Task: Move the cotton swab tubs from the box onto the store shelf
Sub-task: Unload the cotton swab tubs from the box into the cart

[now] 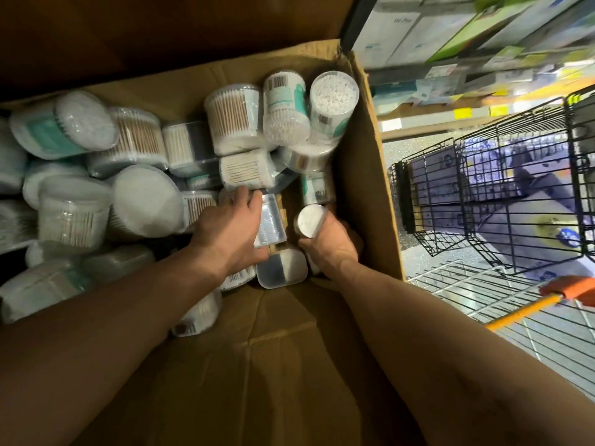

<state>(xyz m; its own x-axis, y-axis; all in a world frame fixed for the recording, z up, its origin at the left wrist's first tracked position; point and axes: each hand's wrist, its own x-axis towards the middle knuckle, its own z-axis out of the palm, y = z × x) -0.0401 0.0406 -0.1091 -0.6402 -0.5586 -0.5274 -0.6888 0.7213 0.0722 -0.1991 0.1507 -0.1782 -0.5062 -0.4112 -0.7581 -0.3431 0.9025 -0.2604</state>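
Both hands down in the box (367,175), near its right wall. Left hand (231,230) clamps a clear flat tub (270,220); right hand (328,246) wraps a round tub (309,220), fingers probably closed, partly hidden. Other tubs (235,120) piled across the box.

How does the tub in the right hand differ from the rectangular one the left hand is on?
The round tub in the right hand is a cylinder showing its pale circular end; the rectangular tub under the left hand is flat-sided and clear. The right hand wraps the round tub from below, while the left hand's fingers only press on the rectangular tub's edge. Both sit inside the cardboard box, side by side.
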